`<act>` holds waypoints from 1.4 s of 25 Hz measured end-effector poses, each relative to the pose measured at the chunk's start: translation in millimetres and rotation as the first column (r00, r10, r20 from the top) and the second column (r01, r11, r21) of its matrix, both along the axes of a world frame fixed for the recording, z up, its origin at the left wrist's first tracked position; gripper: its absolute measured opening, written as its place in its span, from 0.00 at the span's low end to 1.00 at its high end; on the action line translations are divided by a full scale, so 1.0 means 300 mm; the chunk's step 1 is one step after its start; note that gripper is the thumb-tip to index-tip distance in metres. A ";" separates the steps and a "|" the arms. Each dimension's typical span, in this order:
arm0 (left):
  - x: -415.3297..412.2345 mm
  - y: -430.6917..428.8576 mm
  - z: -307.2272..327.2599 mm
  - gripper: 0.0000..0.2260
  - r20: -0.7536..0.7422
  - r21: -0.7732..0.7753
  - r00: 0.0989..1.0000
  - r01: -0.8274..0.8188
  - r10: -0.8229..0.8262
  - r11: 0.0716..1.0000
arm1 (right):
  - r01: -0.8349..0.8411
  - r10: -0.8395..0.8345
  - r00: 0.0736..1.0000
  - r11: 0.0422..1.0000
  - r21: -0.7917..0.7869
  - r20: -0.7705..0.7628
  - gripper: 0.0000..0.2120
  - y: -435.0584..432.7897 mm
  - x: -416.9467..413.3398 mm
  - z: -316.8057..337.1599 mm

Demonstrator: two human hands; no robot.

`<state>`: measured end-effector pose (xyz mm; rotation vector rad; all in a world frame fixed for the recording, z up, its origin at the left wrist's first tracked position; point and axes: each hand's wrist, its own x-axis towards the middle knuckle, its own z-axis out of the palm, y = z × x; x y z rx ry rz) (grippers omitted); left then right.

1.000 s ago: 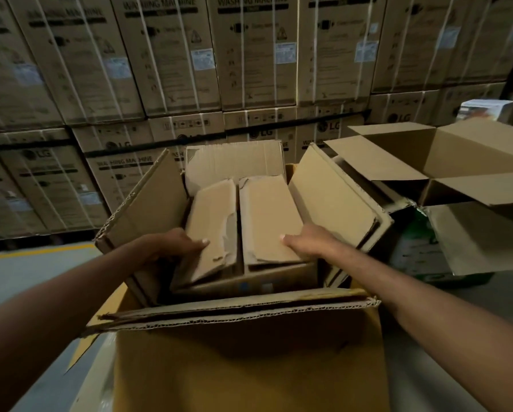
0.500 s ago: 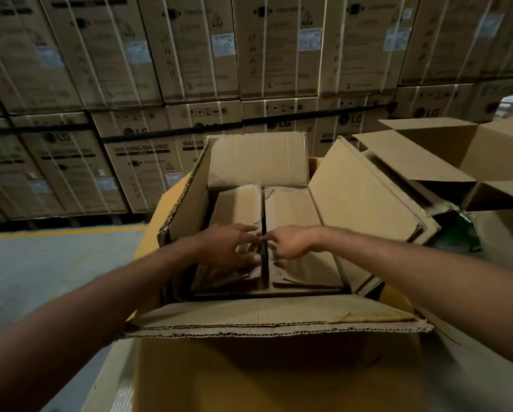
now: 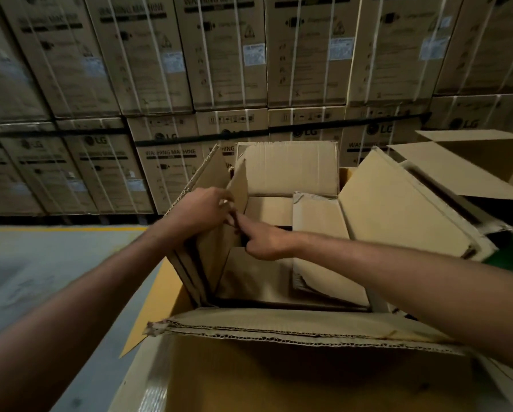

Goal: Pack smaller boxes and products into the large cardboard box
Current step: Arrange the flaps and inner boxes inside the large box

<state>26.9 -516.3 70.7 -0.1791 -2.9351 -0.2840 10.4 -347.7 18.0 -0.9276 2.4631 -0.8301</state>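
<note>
1. Large box (image 3: 279, 373) stands right in front, top open, near flap folded out toward the person
2. Small box (image 3: 323, 272) sits inside the large box and fills most of its mouth. It is plain brown corrugated board, with scuffed, soft edges
3. Left flap (image 3: 239, 185) of the small box stands nearly upright against the large box's left wall. Right flap (image 3: 316, 215) lies flat across the middle of the large box
4. Left hand (image 3: 199, 209) is at the large box's left wall, fingers (image 3: 219, 203) curled over the free edge of the left flap, pinching it
5. Right hand (image 3: 267, 242) is over the centre of the large box, index finger pointing left and touching the base of the upright flap. The other fingers are tucked under, so I cannot tell whether they hold anything
6. Key relation: the left flap lies to the left of the right fingers. Its hinge line runs near to far along the large box's left wall. The left hand is nearer and already has it
7. Judgement: flap handling on the small box, packing part-done. The board looks limp and is likely to crease if bent hard
8. Beyond the large box is a stacked wall of strapped cartons (image 3: 219, 55). To its right is another open box (image 3: 472, 165)
</note>
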 end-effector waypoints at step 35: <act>-0.155 0.333 -0.195 0.33 0.622 -0.125 0.736 0.431 -0.268 0.894 | 0.350 -0.184 0.934 0.640 0.684 -0.305 0.30 0.624 -0.119 0.030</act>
